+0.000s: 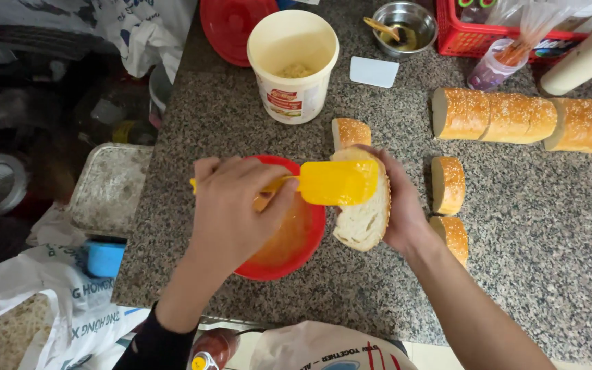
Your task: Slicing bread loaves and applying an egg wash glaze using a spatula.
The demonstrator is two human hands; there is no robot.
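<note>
Left hand (pixel 231 209): I am gripping the yellow spatula (pixel 330 183), fingers clamped on its handle, laying the blade across the crumb.
Right hand (pixel 399 205): I am cupping the bread slice (pixel 361 219), fingers wrapped behind it, tilting it beside the red bowl (pixel 296 240), probably so drips land there.

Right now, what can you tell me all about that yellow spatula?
The yellow spatula looks like plastic, with a flat, wide blade and a thin handle. The left hand grips the handle. It lies sideways above the red bowl, its blade pressed on the cut face of the bread slice held by the right hand.
</note>
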